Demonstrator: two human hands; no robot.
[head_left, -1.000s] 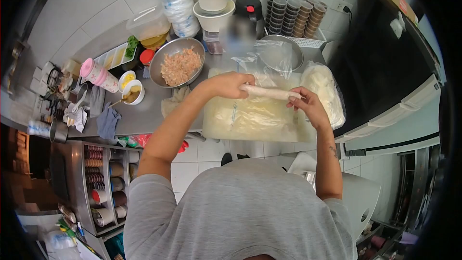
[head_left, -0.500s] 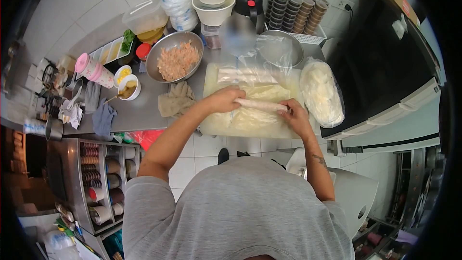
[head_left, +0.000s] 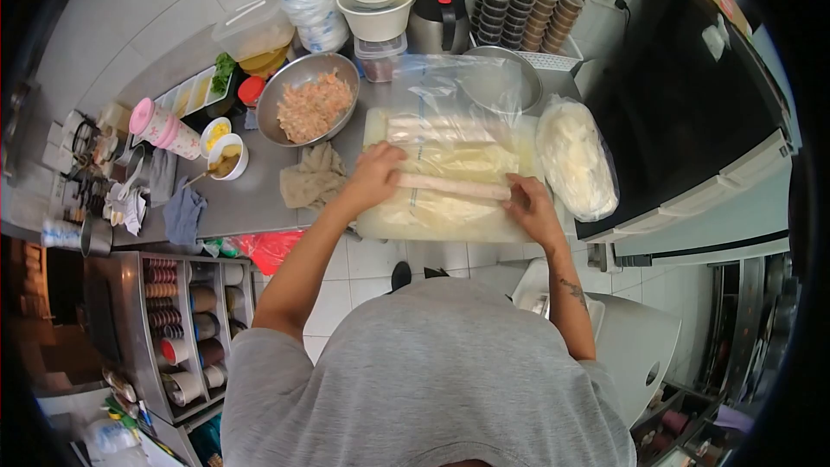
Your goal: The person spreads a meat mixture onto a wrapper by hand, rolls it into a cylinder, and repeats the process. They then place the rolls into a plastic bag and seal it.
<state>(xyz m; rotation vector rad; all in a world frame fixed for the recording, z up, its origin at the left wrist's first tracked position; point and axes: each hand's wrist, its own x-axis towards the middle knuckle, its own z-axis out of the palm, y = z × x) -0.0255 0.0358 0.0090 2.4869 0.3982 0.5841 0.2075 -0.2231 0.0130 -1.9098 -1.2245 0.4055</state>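
A long pale roll (head_left: 454,186) lies crosswise on a clear plastic sheet (head_left: 467,86). The sheet covers much of a whitish cutting board (head_left: 379,223). At the roll's right end, the thumb and fingers of my right hand (head_left: 529,205) close around its tip. My left hand (head_left: 378,175) is by the other end, at the left edge of the plastic, with curled fingers; whatever they grip is hidden. Farther back, a second pale roll (head_left: 441,130) shows through the plastic, parallel to the first.
Left of the board are a folded cloth (head_left: 313,177) and a steel bowl (head_left: 270,112) of orange-pink filling. A plastic-wrapped white bundle (head_left: 577,160) borders the board's right side. Behind stand a thermos (head_left: 429,19), stacked lidded cups (head_left: 510,17) and another metal bowl (head_left: 532,78).
The roll has come down from both hands' raised hold onto the plastic. My left hand has shifted left and slightly away from me; my right hand stays at the right end.
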